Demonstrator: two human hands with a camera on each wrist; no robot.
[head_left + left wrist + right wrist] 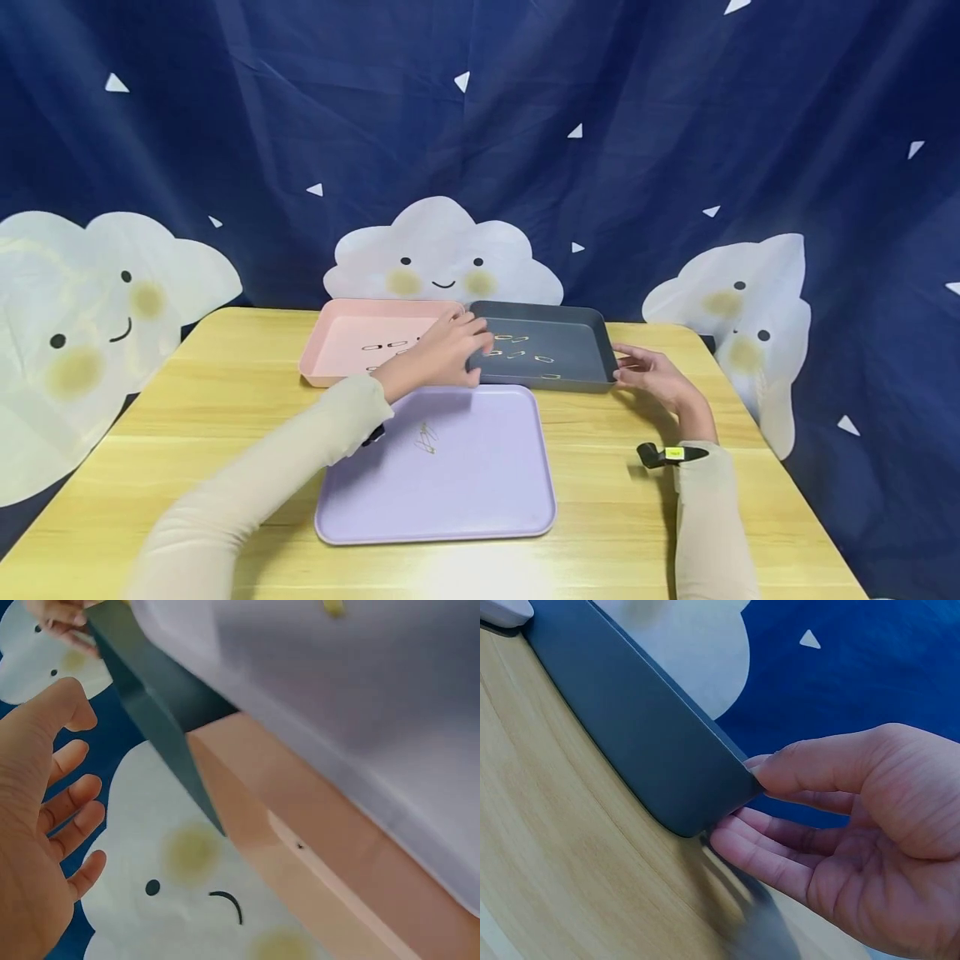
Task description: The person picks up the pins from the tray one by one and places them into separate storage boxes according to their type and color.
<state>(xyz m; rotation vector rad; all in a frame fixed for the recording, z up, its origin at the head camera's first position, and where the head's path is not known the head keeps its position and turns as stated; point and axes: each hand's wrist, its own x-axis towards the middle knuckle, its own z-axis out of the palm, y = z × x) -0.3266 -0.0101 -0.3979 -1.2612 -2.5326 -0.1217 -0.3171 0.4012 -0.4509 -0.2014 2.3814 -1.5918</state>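
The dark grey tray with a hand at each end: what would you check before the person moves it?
1. Right hand at the dark grey tray: ok, thumb touches its corner, fingers lie below the rim.
2. Left hand grip: cannot tell; in the left wrist view its fingers are spread beside the tray's wall, not closed on it.
3. Paper clips lying loose inside: not ok, they could slide if it tilts.
4. Pink tray right beside it: not ok, the two trays meet.
5. Purple tray just in front: not ok, little room toward the person.
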